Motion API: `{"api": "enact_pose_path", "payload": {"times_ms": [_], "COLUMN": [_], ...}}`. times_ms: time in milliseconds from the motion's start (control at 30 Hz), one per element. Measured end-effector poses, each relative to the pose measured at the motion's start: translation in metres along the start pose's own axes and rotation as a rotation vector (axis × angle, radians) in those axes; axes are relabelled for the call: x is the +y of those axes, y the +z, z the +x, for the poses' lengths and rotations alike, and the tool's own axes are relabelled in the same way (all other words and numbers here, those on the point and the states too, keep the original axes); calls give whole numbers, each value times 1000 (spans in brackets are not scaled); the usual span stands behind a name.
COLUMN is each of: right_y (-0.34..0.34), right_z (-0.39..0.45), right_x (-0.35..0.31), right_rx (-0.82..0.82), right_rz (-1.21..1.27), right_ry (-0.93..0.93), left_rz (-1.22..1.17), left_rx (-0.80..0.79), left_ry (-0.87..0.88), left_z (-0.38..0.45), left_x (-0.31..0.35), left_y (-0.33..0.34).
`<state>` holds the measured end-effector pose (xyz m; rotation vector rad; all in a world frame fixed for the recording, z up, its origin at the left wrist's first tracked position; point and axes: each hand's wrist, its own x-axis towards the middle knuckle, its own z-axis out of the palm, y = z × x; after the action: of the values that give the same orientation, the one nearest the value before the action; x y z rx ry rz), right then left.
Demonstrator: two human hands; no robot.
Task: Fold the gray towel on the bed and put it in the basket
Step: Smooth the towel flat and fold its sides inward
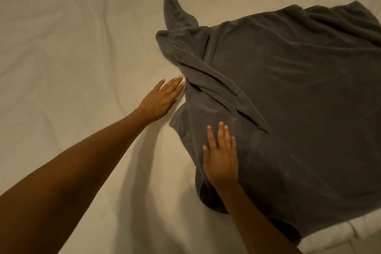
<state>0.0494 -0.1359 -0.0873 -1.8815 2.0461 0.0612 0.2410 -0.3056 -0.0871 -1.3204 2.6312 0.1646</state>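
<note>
The gray towel (288,97) lies spread over the right half of the bed, rumpled along its left edge, with one corner sticking up toward the far side. My right hand (221,156) rests flat on the towel's near left part, fingers apart. My left hand (161,98) lies flat on the sheet just left of the towel, its fingertips touching the bunched folds. Neither hand grips anything. No basket is in view.
The bed (72,57) is covered by a wrinkled cream sheet that fills the left and far side. The bed's edge (334,235) shows at the bottom right corner, just beyond the towel's near edge.
</note>
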Motion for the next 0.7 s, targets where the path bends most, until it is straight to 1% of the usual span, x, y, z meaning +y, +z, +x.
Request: {"api": "enact_pose_path", "payload": {"times_ms": [67,133,167,267,300,400,533,633,700], "right_y": [9,18,22,35,37,39,31,30,29], "right_z": [3,7,10,24,29,47,71,76,71], "right_x": [-25,-43,-49,-59,-62,-70,-74,-65,-62], "right_rx": [-36,-53,-57,-119,-117,-47,6,-1,23], "right_rz": [-7,-16,-30,-105,-124,-182,-186,-120,-27], "right_ry": [-51,-94,-115,-199,-196,-180,-165,-165,-168], "left_rz": [37,100,115,68,45,-23,-158,-231,-243], "left_rx": [-90,-137,-155,-173,-164,-107,-39,-10,-6], "left_ry": [57,137,149,95,78,61,-14,-45,-39], "left_z": [-15,-26,-30,-39,-40,-40,-40,-40,-40], "left_x": [-6,-8,-8,-9,-9,-10,-10,-15,-18], "left_y": [13,26,33,46,48,53,54,54,54]}}
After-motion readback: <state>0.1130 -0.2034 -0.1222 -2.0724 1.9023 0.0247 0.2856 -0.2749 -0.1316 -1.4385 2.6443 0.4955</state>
